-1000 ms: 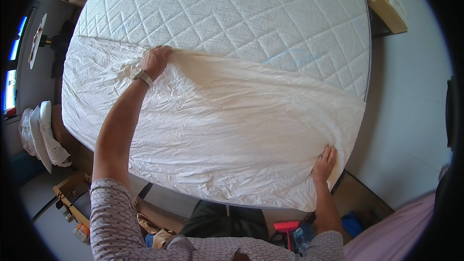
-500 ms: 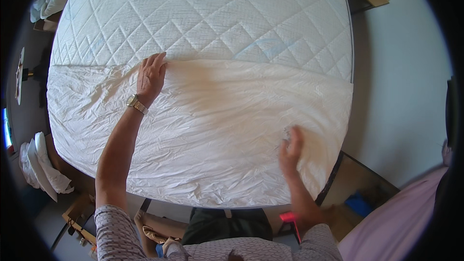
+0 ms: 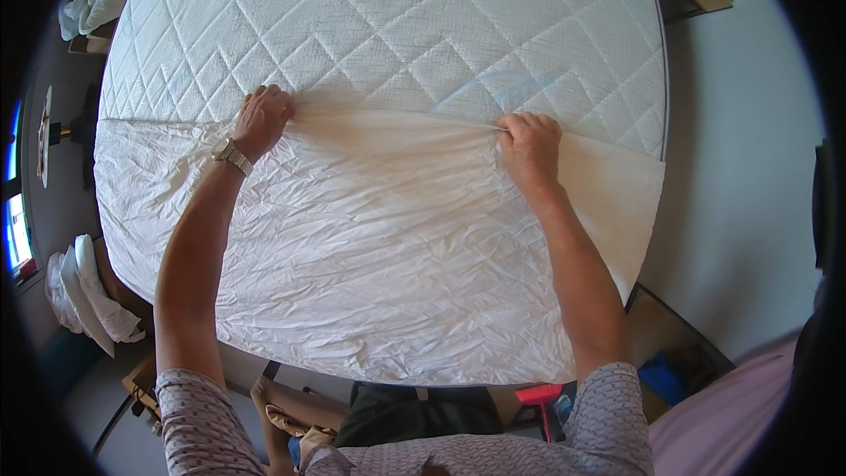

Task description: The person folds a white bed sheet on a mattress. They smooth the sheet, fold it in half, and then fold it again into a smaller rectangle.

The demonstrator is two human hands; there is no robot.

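Left hand point(image 3: 263, 115) clamped on the cream sheet's point(image 3: 370, 256) upper edge, right hand point(image 3: 529, 143) fisted around the same edge, halfway up the quilted mattress point(image 3: 414, 26). Risk from here: uneven pull, likely skewing the edge, bunching wrinkles, slipping free.

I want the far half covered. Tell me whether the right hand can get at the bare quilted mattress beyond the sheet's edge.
Probably yes. The right hand grips the cream sheet at its far edge, and the bare quilted mattress begins right beyond its knuckles, with nothing lying between.
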